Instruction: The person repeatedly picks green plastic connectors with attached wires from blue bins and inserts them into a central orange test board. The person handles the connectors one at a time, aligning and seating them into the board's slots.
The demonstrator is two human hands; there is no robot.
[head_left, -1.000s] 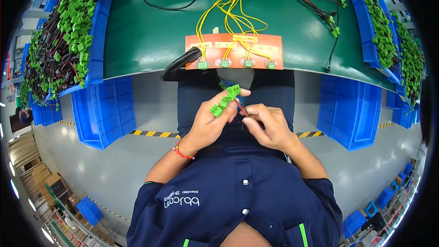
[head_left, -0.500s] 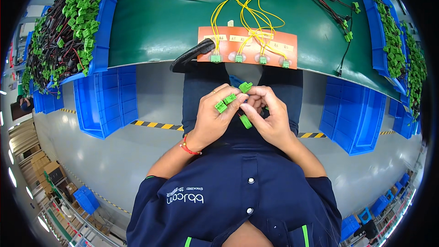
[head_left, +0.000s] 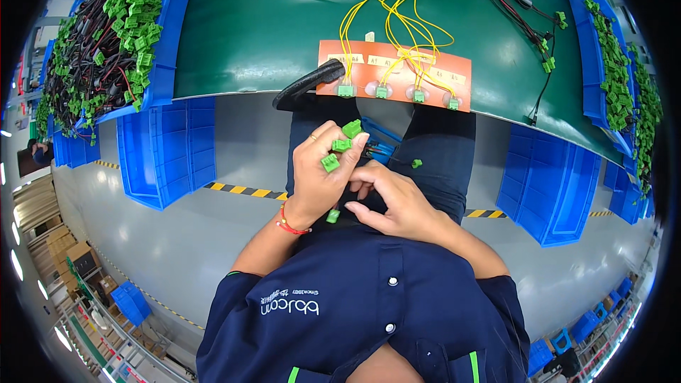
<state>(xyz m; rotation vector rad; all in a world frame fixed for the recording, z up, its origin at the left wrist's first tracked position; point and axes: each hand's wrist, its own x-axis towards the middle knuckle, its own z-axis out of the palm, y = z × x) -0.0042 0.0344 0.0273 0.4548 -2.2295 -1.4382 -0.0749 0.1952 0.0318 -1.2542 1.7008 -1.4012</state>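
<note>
My left hand [head_left: 320, 168] is closed around several green terminal connectors; three of them, among them the top connector [head_left: 352, 129], stick out in a row between thumb and fingers. Just beside it, to the right, is my right hand [head_left: 401, 202], its thumb spread away from partly curled fingers whose tips reach toward my left palm. I see nothing clearly held in it. Below my left hand hangs a lower green connector [head_left: 332, 216]. Another small green connector [head_left: 417, 164] shows over my right thigh. The cables behind my hands are mostly hidden.
Ahead, an orange board [head_left: 394, 64] with yellow wires and several green connectors lies at the edge of the green table [head_left: 248, 50]. A black strap-like piece [head_left: 308, 85] overlaps its left end. Blue bins of wired connectors [head_left: 164, 64] flank the table; blue crates [head_left: 167, 152] stand below.
My left hand has turned more upright with the connectors, now in a row at its top. My right hand has moved down and left, its thumb now apart from the fingers. The view has shifted slightly.
</note>
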